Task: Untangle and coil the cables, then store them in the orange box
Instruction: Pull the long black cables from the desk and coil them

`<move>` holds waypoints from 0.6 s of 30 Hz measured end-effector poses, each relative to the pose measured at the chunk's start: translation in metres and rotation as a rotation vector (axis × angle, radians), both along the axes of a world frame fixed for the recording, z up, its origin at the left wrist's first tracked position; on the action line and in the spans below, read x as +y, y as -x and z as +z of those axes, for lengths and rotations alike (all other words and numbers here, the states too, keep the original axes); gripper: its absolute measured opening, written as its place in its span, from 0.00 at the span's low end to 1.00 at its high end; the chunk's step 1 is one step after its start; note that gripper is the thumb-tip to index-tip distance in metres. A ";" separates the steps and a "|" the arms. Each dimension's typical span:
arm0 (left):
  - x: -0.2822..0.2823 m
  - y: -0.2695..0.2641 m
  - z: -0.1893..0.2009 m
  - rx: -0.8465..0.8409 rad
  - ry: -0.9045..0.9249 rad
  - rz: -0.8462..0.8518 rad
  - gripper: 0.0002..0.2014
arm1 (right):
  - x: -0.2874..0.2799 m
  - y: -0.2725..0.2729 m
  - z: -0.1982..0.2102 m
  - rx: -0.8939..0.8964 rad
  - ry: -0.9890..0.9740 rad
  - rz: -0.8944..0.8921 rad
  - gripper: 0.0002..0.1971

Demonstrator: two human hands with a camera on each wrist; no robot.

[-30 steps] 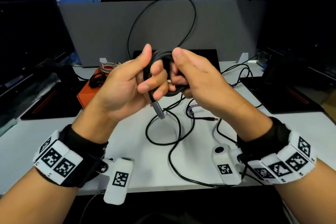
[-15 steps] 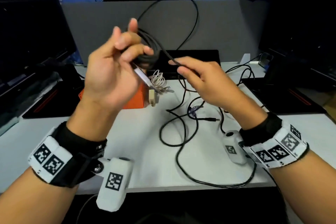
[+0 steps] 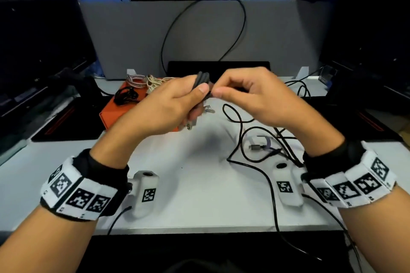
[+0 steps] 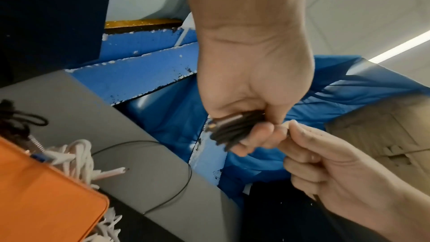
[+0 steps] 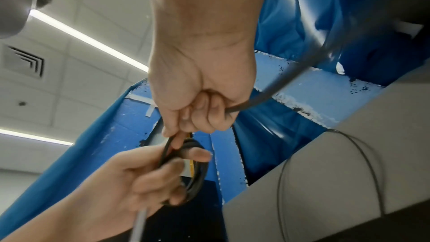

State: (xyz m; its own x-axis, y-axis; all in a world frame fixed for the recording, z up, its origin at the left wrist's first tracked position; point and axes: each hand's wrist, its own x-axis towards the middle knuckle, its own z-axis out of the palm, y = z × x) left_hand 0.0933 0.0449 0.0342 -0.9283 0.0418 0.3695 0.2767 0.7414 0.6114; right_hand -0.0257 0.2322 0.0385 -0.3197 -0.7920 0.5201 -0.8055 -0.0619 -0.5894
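Black coiled cable (image 3: 202,82) sits upright in the left hand (image 3: 170,106), fingers curled round it above the worktop (image 3: 199,184), while the right hand (image 3: 250,93), touching alongside, pinches its free strand.

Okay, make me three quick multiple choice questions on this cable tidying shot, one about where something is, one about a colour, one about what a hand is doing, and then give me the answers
1. Where is the white cable bundle?
A. on the orange box
B. in the right hand
C. at the table's near edge

2. What colour is the coil being held?
A. white
B. black
C. blue

3. What is the left hand doing?
A. resting flat on the table
B. hanging idle
C. gripping the coil

Answers:
1 A: the white bundle lies on the box, at its far end.
2 B: the coil has black loops.
3 C: the left hand is curled round the coil, while the right hand pinches its free strand beside it.
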 end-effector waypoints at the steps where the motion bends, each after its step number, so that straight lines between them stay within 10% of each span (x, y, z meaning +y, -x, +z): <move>1: -0.002 0.001 0.000 -0.028 -0.083 -0.047 0.18 | -0.002 0.007 0.003 -0.013 0.026 -0.019 0.05; 8: -0.026 0.015 -0.005 0.052 0.216 0.436 0.16 | -0.032 0.084 -0.013 0.129 -0.382 -0.194 0.13; 13: -0.040 0.010 0.005 -0.075 -0.562 0.262 0.13 | -0.029 0.116 -0.021 0.151 -0.483 -0.308 0.19; 18: -0.050 0.013 0.003 -0.019 -0.757 0.277 0.12 | -0.016 0.117 -0.019 0.130 -0.835 -0.318 0.29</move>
